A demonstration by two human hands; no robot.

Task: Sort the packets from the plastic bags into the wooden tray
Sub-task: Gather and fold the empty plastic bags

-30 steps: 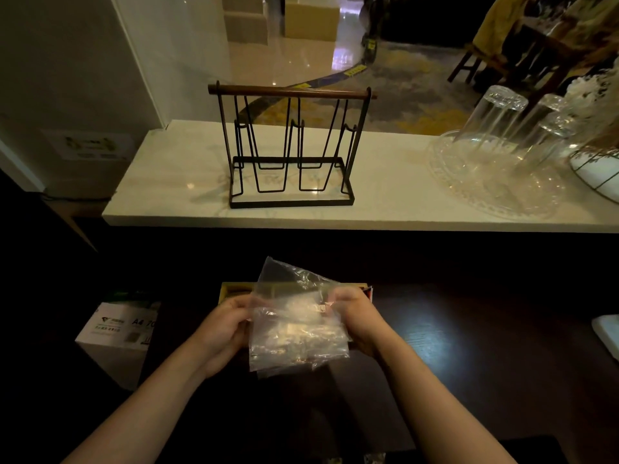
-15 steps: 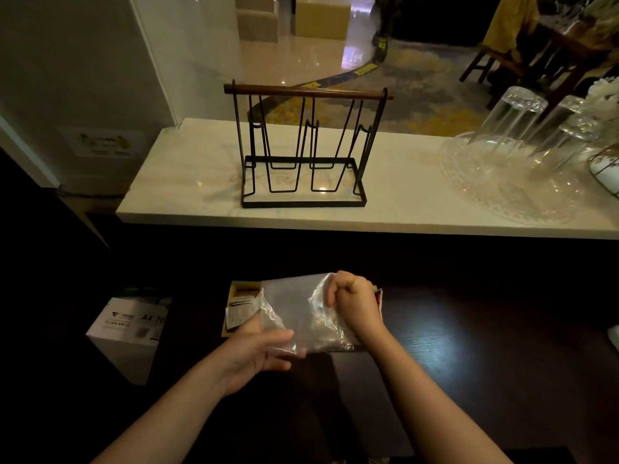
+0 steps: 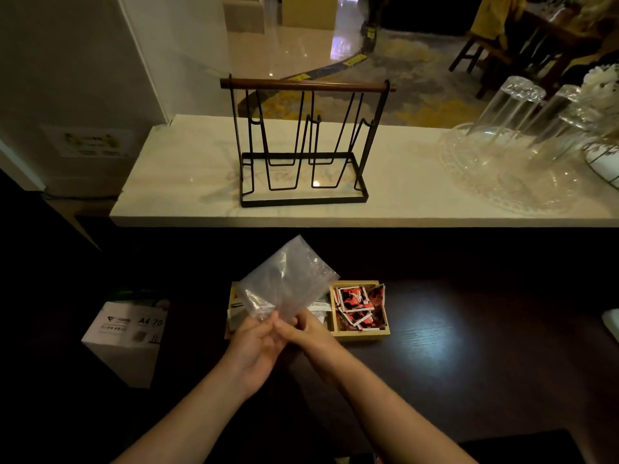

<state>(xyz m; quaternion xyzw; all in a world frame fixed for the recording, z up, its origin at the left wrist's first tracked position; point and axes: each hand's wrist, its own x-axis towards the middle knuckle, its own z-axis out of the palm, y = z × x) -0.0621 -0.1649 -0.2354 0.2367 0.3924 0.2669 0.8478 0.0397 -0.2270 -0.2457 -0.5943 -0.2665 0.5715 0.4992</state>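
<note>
Pinching one plastic bag (image 3: 288, 283), two hands: left hand (image 3: 254, 349); right hand (image 3: 306, 333); one wooden tray (image 3: 363, 334).

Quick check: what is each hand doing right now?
Left hand: pinches the bottom edge of the clear plastic bag.
Right hand: fingers also curled on that bottom edge, beside the left.

A pale marble counter (image 3: 187, 182) fronts a glossy tiled floor (image 3: 294, 41) and a dim dark table (image 3: 469, 346).
</note>
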